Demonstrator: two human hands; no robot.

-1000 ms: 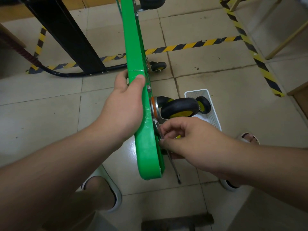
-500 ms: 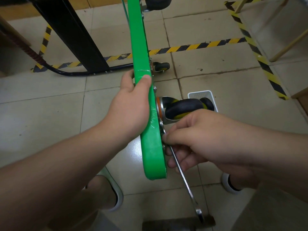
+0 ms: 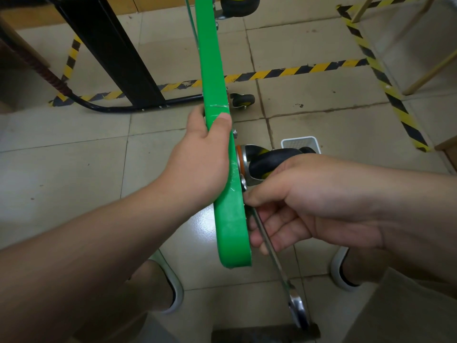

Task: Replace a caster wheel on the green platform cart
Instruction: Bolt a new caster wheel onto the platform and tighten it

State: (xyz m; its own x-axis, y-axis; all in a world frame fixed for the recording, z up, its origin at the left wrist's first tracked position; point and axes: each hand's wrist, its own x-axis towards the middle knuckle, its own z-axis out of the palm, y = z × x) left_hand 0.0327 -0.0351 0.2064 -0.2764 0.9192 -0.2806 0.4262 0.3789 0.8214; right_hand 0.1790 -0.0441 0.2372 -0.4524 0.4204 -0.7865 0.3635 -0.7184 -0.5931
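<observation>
The green platform cart point(image 3: 231, 226) stands on its edge, seen side-on, running from top centre down to the middle. My left hand point(image 3: 200, 159) grips its upper edge, thumb over the rim. A black-and-yellow caster wheel point(image 3: 267, 162) sticks out from the cart's right face on a metal bracket. Just below it my right hand point(image 3: 304, 201) holds a silver wrench point(image 3: 279, 263) against the cart's underside; the wrench's free end point(image 3: 298, 310) points down toward me. The wrench's working end is hidden behind the cart edge.
A white plastic basket point(image 3: 300, 142) lies on the tiled floor behind the caster. Two more casters point(image 3: 242, 99) point(image 3: 238, 4) show farther up the cart. A black frame post point(image 3: 111, 53) and its curved tube stand at left. Yellow-black tape marks the floor. My feet flank the cart.
The wrench handle has swung down and toward me, from short and steep under the hand to long and pointing at the lower right. My right hand shifted slightly right; the left hand kept its grip.
</observation>
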